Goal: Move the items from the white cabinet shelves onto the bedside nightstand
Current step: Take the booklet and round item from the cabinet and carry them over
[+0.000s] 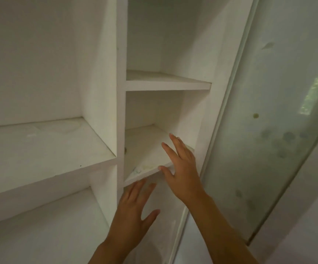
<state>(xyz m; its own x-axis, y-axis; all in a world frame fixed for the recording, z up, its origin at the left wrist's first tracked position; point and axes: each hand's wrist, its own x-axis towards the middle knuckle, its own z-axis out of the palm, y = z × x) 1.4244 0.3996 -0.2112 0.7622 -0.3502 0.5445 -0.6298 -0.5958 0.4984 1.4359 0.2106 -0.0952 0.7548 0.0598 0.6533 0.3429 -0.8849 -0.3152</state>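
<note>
Reaching into the white cabinet, both bare hands were seen in front of its narrow right-hand column of shelves. The right hand was held over the front edge of the middle narrow shelf, its fingers straight and spread apart, with the thumb lying at the shelf's front lip; nothing was pinched or held by it. The left hand was raised just below that same shelf, palm turned away from the camera, its fingers straight and slightly fanned, the thumb stuck out to the right, and again nothing was gripped (whether the fingertips actually touched the underside of the shelf edge could not be told). On the shelf board, near its front left corner, a small pale smudged mark or object was seen, too blurred to be identified. A small dark knob-like spot was noted on the divider at the left side of this compartment. The upper narrow shelf was seen above it, and the wide shelf was found to the left of the divider, with faint stains on its surface. To the right of the cabinet, a frosted glass panel in a pale frame was seen tilted across the view, marked with greyish smudges and one small round yellowish spot.
</note>
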